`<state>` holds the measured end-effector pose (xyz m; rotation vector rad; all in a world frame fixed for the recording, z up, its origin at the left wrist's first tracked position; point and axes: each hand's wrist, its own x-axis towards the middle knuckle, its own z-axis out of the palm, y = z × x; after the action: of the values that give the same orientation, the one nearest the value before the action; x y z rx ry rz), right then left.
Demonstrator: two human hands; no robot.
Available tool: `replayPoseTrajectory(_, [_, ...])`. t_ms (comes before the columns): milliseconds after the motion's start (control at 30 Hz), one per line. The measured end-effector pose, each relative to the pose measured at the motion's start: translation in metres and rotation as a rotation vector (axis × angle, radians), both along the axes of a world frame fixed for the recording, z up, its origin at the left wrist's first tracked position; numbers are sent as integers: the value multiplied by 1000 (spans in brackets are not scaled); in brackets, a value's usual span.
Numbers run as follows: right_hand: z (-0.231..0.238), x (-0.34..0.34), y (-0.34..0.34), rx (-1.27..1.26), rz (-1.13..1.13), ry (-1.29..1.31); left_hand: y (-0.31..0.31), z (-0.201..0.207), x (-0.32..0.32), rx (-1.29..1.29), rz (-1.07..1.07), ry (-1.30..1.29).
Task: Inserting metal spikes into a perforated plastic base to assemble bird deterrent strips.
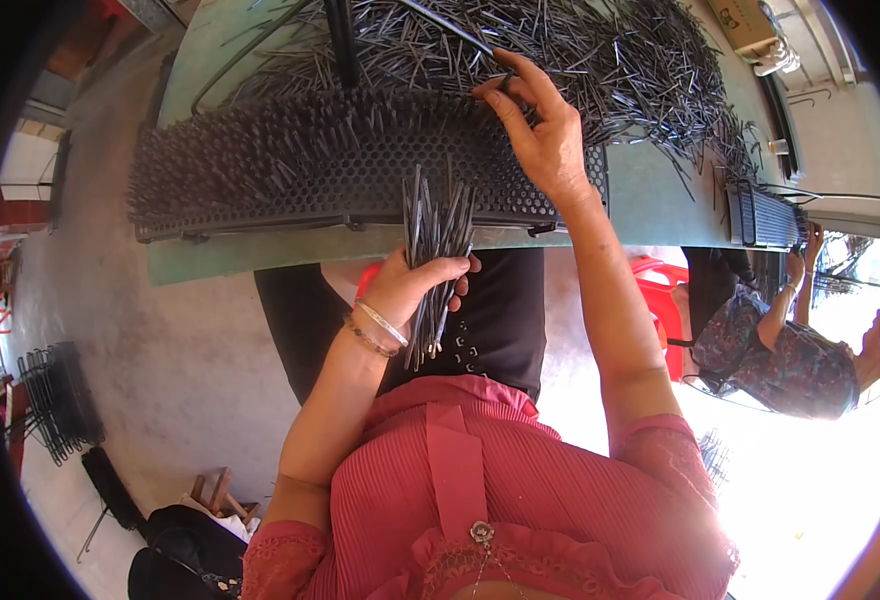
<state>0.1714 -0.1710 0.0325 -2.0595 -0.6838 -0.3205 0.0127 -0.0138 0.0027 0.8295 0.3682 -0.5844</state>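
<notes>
My left hand (415,290) is closed around a loose bundle of thin black sticks (440,220), held roughly upright in front of the rack's near edge. The sticks poke out above and below my fingers. A long black perforated rack (330,180) lies across the table before me, its left and far parts thickly filled with upright sticks (210,150). Bare holes show along the middle and near side. Over the rack's right part is my right hand (540,120), thumb and fingers pinched together. Whatever lies between those fingertips is too small and dark to make out.
Behind the rack spreads a large heap of loose black sticks (620,60) on the green table (210,262). A black post (341,45) rises beyond the rack. To the right, another person (780,350) works at a second rack (765,217), near a red stool (660,300).
</notes>
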Motion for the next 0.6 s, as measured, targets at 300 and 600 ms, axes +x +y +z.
replayPoseTrajectory(300, [-6, -2, 2, -194, 23, -253, 1, -2, 0, -3, -3, -10])
replayPoseTrajectory(600, [-8, -4, 5, -244, -88, -476, 3, 1, -1, 44, -59, -34])
